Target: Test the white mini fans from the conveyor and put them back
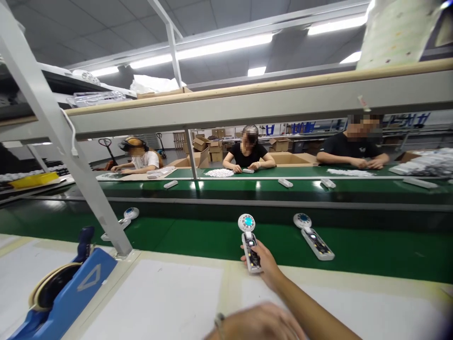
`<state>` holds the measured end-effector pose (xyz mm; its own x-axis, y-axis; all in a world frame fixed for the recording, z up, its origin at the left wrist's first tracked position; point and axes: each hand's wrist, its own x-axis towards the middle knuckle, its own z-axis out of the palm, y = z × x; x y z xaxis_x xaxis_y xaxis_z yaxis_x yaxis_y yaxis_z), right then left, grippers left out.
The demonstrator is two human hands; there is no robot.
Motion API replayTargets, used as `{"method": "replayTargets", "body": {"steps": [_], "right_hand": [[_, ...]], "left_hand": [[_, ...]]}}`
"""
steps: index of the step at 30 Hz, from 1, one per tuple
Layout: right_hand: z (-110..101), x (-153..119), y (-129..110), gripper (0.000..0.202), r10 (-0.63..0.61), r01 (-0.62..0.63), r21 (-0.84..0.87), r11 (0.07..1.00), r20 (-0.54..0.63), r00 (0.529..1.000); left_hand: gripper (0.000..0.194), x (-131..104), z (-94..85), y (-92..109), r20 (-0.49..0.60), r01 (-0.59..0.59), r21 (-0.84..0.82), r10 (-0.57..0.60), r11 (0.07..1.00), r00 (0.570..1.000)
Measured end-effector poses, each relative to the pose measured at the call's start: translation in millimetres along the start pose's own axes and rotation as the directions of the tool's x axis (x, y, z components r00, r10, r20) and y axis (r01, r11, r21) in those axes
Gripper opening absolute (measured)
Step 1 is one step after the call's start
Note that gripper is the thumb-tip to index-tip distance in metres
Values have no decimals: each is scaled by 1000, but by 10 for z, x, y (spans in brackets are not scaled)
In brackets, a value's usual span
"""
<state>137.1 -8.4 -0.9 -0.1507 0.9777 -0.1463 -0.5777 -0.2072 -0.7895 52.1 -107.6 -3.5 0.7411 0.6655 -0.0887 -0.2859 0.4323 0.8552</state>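
Observation:
My right hand (266, 264) is closed around the handle of a small white handheld fan (247, 223), just over the near edge of the green conveyor belt (198, 236). The fan's round head has a blue centre, and its handle lies uncovered, with a dark circuit board showing. My thumb rests on the board near a bright spot. Low in the view, my left hand (262, 323) is smeared by motion above the white worktop (170, 297), its fingers unclear. A second fan (318, 243) lies on the belt to the right, its handle also uncovered. Another fan (130, 214) lies left, partly behind a post.
A blue tape dispenser (79, 288) stands at the left of the worktop. A slanted white post (81, 174) and an overhead shelf beam (247, 101) frame the station. Across the belts, three people sit working with small white parts (219, 173); white handle pieces (285, 182) lie on the far belt.

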Motion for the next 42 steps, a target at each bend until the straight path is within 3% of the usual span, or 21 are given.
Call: {"method": "replayTargets", "body": {"steps": [2, 3, 4, 5, 7, 12, 17, 20, 21, 22, 23, 25, 27, 32, 35, 38, 42], "right_hand": [[-80, -107, -29, 35, 7, -7, 6, 1000, -10, 1000], [-102, -150, -35, 36, 15, -15, 4, 1000, -13, 1000], [-110, -184, -35, 39, 28, -28, -1, 1000, -14, 1000], [-105, -207, -28, 43, 40, -40, -7, 999, -11, 999], [-72, -225, 2, 50, 33, -32, -28, 999, 14, 999], [-21, -198, 66, 51, -91, 126, -208, 970, 173, 981], [-141, -94, 34, 42, -206, 277, -438, 855, 203, 957], [-307, 59, -112, 49, -355, 268, -622, 735, -16, 935], [-378, 115, -197, 52, -459, 270, -676, 685, -114, 881], [-455, 168, -296, 55, -558, 239, -726, 645, -233, 796], [-537, 213, -404, 59, -602, 210, -749, 628, -298, 740], [-698, 280, -620, 60, -616, 147, -765, 627, -371, 695], [-829, 326, -795, 52, -565, 82, -757, 648, -407, 718], [-844, 404, -931, 25, -306, -52, -686, 726, -389, 869], [-644, 339, -803, 22, -135, -97, -624, 776, -315, 940], [-422, 151, -570, 20, 10, -109, -525, 844, -189, 982], [-262, -83, -311, 34, 33, -47, -218, 975, -69, 997]], "left_hand": [[26, 85, -318, 241, -98, -100, -15, 98, 995, 990], [24, 130, -451, 329, -197, -193, -12, 187, 981, 962], [27, 171, -558, 394, -395, -325, 62, 322, 944, 860], [33, 206, -637, 438, -499, -358, 149, 383, 922, 777], [46, 248, -716, 479, -565, -337, 243, 415, 910, 713], [63, 242, -694, 468, -528, -247, 323, 390, 914, 754], [75, 262, -732, 403, -552, -278, 323, 419, 905, 721], [63, 261, -754, 402, -551, -276, 322, 416, 906, 723], [60, 251, -753, 414, -554, -261, 309, 396, 915, 732], [57, 237, -748, 432, -562, -244, 288, 369, 926, 740], [55, 223, -740, 454, -572, -228, 258, 338, 939, 747], [51, 199, -721, 498, -592, -213, 175, 276, 961, 757], [48, 188, -702, 533, -614, -211, 90, 221, 973, 758], [32, 185, -695, 558, -669, -250, -28, 168, 968, 724], [20, 181, -712, 564, -704, -287, -69, 157, 955, 692], [18, 176, -708, 569, -712, -286, -101, 132, 953, 689], [30, 157, -666, 569, -642, -264, -103, 138, 959, 754]]}}
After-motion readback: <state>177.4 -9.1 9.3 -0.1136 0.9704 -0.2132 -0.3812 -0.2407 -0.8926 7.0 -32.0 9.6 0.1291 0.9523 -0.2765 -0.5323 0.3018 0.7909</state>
